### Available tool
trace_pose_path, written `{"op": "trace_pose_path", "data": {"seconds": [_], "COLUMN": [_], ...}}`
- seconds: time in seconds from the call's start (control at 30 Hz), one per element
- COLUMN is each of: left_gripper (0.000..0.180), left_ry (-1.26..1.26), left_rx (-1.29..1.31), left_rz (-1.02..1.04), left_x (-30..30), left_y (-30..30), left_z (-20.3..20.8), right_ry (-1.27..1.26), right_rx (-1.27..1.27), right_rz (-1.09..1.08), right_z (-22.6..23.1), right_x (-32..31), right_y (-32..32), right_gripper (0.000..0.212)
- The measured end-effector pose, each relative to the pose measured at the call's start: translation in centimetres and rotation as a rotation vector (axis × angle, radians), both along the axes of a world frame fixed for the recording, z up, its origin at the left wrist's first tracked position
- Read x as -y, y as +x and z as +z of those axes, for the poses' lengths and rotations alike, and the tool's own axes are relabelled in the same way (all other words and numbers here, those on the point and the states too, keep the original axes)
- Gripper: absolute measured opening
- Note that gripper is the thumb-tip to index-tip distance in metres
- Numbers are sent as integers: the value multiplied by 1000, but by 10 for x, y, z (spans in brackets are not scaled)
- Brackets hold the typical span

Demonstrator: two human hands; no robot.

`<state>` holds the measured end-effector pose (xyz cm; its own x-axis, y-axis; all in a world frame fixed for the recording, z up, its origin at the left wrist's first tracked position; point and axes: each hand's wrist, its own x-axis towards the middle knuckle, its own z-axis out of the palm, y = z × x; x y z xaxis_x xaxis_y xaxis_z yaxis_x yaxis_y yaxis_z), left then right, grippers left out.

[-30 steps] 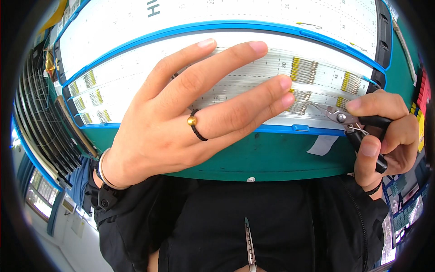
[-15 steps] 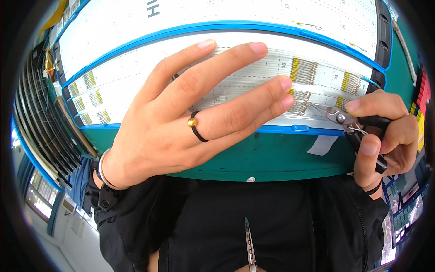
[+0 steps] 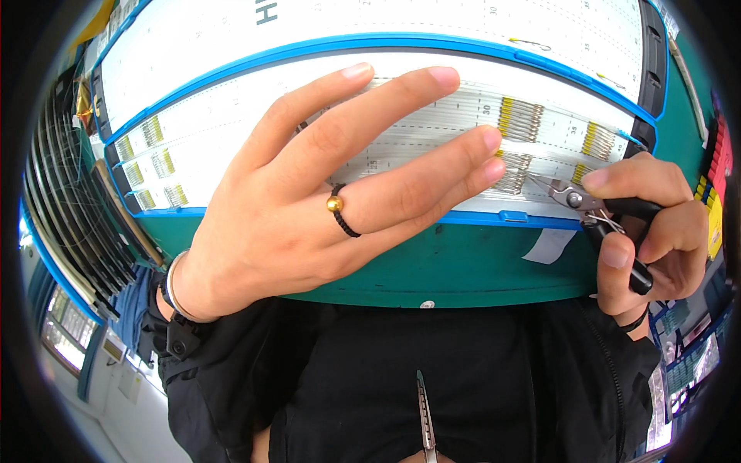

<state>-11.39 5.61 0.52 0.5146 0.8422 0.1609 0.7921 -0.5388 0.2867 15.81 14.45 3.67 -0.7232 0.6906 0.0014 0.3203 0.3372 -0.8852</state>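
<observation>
My left hand point(image 3: 301, 185) lies spread over the white ruled inner board of a blue-edged case point(image 3: 347, 50). Its fingertips reach toward rows of thin yellow-and-silver hook-like pieces point(image 3: 520, 121), strung with fine clear lines; what lies under the palm is hidden. In my right hand point(image 3: 656, 224) are small nippers point(image 3: 577, 201) with black handles and a bare spring. Their pointed jaws, slightly apart, are beside the lower cluster of hook-like pieces point(image 3: 512, 174). Whether the jaws touch a line is too fine to tell.
More clusters of the pieces point(image 3: 153, 131) sit at the board's left end. The case's white lid point(image 3: 432, 17) lies behind. The case rests on a green mat point(image 3: 463, 270) with a white paper scrap point(image 3: 549, 245). Dark strips point(image 3: 69, 193) stand far left. Tweezers point(image 3: 424, 409) show below.
My right hand and the nippers have shifted slightly left. The left hand has slid a little to the right and away from me, still spread.
</observation>
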Motion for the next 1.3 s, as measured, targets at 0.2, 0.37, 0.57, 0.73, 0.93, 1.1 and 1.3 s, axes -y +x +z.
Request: {"op": "trace_pose_path", "data": {"seconds": [0.2,0.37,0.57,0.73,0.93,1.1,1.3], "left_gripper": [49,48,50,57,64,66,64], "left_ry": [26,29,40,-3,1,-29,12], "left_rx": [2,24,20,11,3,26,22], "left_rz": [-53,-61,-64,-40,-17,-4,3], "left_x": [-2,-3,-2,-2,-1,-2,-1], "left_y": [-5,-5,-5,-2,-1,0,0], "left_z": [2,1,-2,2,-1,2,-2], "right_ry": [-70,-63,-74,-92,-21,-72,-70], "right_rx": [-35,-28,-74,-48,-13,-21,0], "right_rz": [-3,34,64,-27,12,-65,-91], "right_z": [0,-2,-6,-1,-1,-1,2], "right_x": [-1,-4,-8,-2,-4,1,3], "right_y": [0,4,8,3,0,1,0], "right_gripper": [32,33,34,37,36,34,32]}}
